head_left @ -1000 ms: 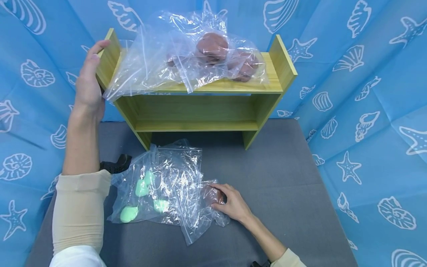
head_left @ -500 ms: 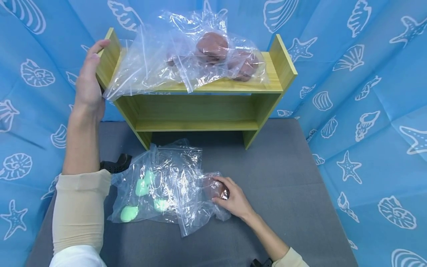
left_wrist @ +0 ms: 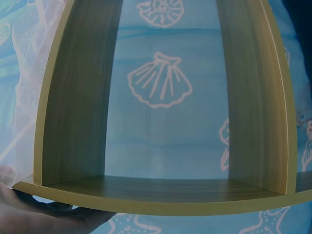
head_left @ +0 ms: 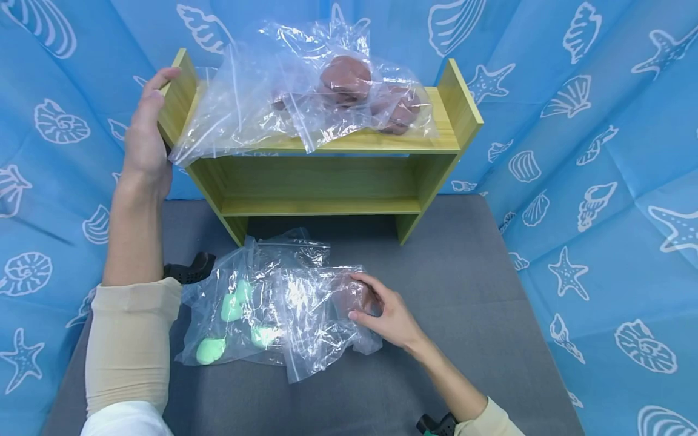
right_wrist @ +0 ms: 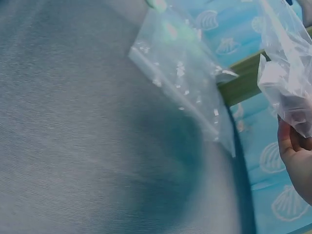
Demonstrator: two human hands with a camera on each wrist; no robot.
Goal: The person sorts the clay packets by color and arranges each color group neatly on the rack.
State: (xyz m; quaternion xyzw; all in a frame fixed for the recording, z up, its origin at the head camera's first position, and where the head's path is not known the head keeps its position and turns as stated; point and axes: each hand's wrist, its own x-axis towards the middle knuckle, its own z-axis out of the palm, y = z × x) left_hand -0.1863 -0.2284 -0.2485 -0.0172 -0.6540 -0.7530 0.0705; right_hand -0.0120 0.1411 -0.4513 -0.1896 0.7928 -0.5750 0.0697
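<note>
In the head view my right hand point(head_left: 394, 316) grips a clear zip bag point(head_left: 311, 324) by the reddish-brown lump point(head_left: 355, 295) inside it. Thumb and fingers sit on either side of the lump; the right wrist view shows the hand point(right_wrist: 298, 158) and the bag point(right_wrist: 287, 73) raised off the table. My left hand point(head_left: 146, 136) lies along the outside of the left panel of a wooden shelf point(head_left: 322, 184), fingers extended. From the left wrist, part of that hand point(left_wrist: 44, 220) appears beneath the panel point(left_wrist: 161, 202).
More clear bags with brown lumps point(head_left: 346, 80) cover the shelf top, one overhanging the front left. Beneath the gripped bag lie flat bags with several pale green lumps point(head_left: 211, 350) on the grey table point(head_left: 463, 290). Blue shell-print curtains point(head_left: 578, 151) hang behind and beside.
My right hand has lifted the bag with the brown lump and shifted slightly up and right, and the bag now overlaps the green-lump bags more. The left hand stays put.
</note>
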